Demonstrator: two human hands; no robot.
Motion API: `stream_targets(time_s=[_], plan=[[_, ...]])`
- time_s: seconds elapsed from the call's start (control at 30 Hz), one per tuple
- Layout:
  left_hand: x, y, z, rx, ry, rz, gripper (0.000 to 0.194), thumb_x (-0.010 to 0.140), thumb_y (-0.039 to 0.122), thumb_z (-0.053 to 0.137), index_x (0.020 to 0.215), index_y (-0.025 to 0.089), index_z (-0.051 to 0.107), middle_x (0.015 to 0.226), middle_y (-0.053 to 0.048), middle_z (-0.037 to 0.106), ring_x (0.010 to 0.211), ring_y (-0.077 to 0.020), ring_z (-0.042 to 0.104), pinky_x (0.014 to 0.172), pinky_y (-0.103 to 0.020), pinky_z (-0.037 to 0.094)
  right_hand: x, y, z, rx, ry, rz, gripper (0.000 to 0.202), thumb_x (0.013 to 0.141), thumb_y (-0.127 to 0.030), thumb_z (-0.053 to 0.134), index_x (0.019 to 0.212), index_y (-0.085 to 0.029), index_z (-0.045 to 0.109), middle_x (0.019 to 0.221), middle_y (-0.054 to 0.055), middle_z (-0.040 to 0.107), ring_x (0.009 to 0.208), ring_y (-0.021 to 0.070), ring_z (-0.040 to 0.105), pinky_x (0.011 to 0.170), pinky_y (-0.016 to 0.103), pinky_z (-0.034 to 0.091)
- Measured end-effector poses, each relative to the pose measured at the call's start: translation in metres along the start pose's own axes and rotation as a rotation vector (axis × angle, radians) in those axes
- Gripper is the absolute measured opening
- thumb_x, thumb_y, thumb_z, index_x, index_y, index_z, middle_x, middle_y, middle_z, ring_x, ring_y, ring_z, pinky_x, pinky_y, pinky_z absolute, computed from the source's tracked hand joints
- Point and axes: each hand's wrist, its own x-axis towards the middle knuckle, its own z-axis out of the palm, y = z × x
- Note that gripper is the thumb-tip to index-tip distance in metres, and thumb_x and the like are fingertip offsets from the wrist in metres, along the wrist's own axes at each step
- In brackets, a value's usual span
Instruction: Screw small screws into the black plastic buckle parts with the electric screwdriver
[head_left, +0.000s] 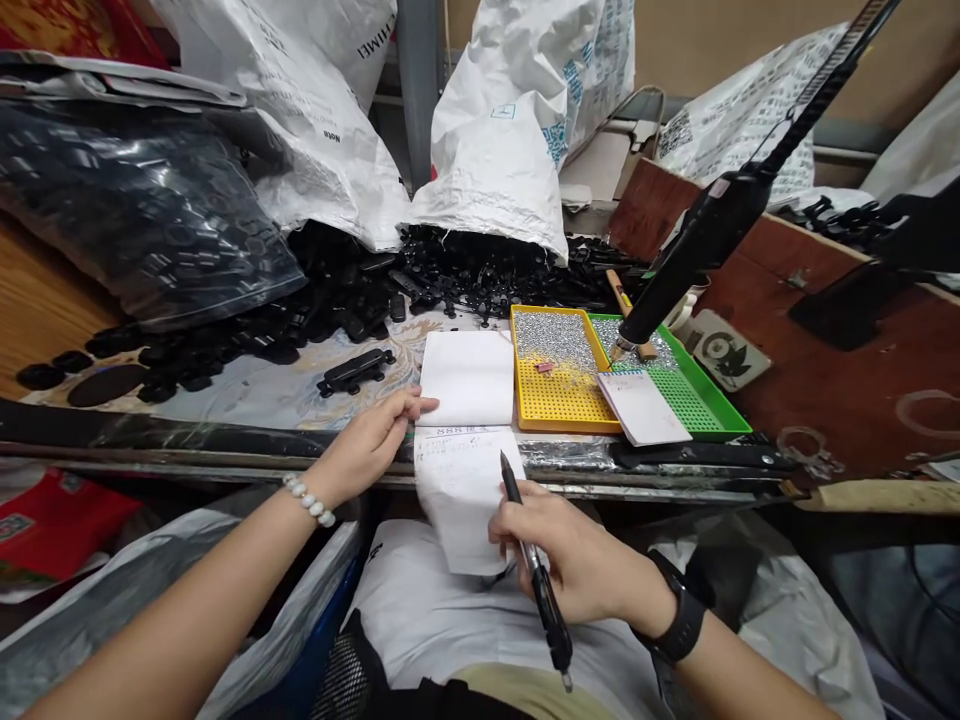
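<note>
A notepad (469,378) lies open at the table's front edge, its blank page flat and its written sheet (459,490) hanging down over the edge toward my lap. The fingers of my left hand (375,437) are stretched out, with the fingertips resting on the left side of the blank page. A black and silver pen (541,590) is held in my right hand (566,550), its black end pointing up over the written sheet. My right fingers also touch the lower right side of that sheet. Handwriting shows near the sheet's top.
Yellow (570,413) and green (731,415) trays hold small metal parts; a small notepad (646,408) lies across them. A black power screwdriver (697,250) hangs above. Black plastic parts (480,280) are heaped behind, near white sacks (495,130). One black part (356,371) lies left of the notepad.
</note>
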Motion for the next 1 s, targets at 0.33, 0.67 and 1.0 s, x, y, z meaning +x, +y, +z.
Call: stream_targets(time_s=[0.33, 0.67, 1.0], plan=[[-0.002, 0.001, 0.003, 0.165, -0.103, 0.017, 0.028, 0.090, 0.029, 0.036, 0.113, 0.021, 0.048, 0.132, -0.007, 0.051, 0.127, -0.0204, 0.040, 0.105, -0.040, 0.034, -0.008, 0.009, 0.015, 0.011, -0.033, 0.015, 0.034, 0.057, -0.002, 0.044, 0.085, -0.022, 0.042, 0.075, 0.000, 0.053, 0.075, 0.0162, 0.046, 0.082, 0.033, 0.040], [-0.004, -0.001, 0.003, 0.222, -0.112, 0.066, 0.026, 0.085, 0.023, 0.042, 0.110, 0.020, 0.048, 0.129, -0.008, 0.052, 0.127, -0.0197, 0.039, 0.105, -0.040, 0.033, -0.009, 0.009, 0.017, 0.019, -0.038, 0.044, 0.032, 0.060, -0.004, 0.042, 0.087, -0.021, 0.044, 0.077, 0.002, 0.054, 0.078, 0.0179, 0.046, 0.075, 0.031, 0.041], [-0.004, 0.001, 0.005, 0.241, -0.117, 0.060, 0.032, 0.085, 0.025, 0.040, 0.116, 0.020, 0.048, 0.128, -0.008, 0.054, 0.128, -0.0200, 0.039, 0.105, -0.040, 0.033, -0.009, 0.006, 0.015, 0.021, -0.038, 0.061, 0.030, 0.061, -0.004, 0.043, 0.085, -0.020, 0.045, 0.079, 0.003, 0.055, 0.081, 0.0183, 0.044, 0.073, 0.029, 0.039]])
